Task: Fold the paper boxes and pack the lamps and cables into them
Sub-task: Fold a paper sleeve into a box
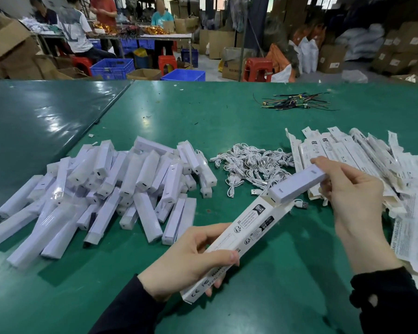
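1. My left hand (191, 256) wraps its grip around the near half of the paper box (237, 239), fingers curled over the top and thumb along the printed face, so the open mouth points far and right.
2. My right hand (355, 189) pinches the far end of one lamp (297, 183), whose near end sits right at the box mouth, just entering it.
3. A white cable plug (301, 204) pokes out beside the mouth; I judge the cable is already partly inside, so I should keep it from jamming under the lamp.
4. To do this well, I should line the lamp's long axis up with the box, keep the flaps spread clear, and slide rather than force.
5. My left grip should stay light, since squeezing would likely flatten the thin card.
6. On the green table (263, 297) wait the lamp heap (111, 186) at left, loose cables (249, 165) in the middle, and flat boxes (362, 160) at right.
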A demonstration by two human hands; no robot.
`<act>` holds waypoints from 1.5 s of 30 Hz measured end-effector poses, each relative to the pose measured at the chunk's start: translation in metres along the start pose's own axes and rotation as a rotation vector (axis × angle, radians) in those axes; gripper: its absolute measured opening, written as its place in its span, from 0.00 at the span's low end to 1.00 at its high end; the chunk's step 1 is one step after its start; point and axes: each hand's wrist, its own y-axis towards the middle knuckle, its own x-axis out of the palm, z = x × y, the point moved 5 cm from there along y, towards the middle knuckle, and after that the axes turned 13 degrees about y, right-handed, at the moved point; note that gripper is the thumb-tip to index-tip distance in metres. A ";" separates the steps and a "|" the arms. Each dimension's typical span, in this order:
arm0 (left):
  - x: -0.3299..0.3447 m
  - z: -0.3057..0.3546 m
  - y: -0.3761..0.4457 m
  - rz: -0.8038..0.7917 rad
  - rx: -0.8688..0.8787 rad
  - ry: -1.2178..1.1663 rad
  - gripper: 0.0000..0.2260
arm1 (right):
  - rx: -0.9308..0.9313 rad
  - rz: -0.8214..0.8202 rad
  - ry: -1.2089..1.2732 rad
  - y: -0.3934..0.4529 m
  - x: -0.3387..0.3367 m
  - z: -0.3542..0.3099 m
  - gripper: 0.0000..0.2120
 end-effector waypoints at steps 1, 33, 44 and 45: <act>0.000 0.001 0.000 0.008 0.014 0.002 0.21 | 0.005 -0.013 -0.001 0.000 0.001 0.000 0.03; -0.004 0.002 0.000 0.164 0.120 0.468 0.25 | -0.055 -0.364 -0.068 0.004 0.008 -0.008 0.06; -0.011 0.000 0.001 0.240 0.110 0.378 0.23 | -0.299 -0.216 -0.018 -0.011 0.017 -0.011 0.06; -0.011 0.000 0.001 0.246 0.114 0.384 0.23 | -0.315 -0.204 -0.026 -0.011 0.017 -0.012 0.07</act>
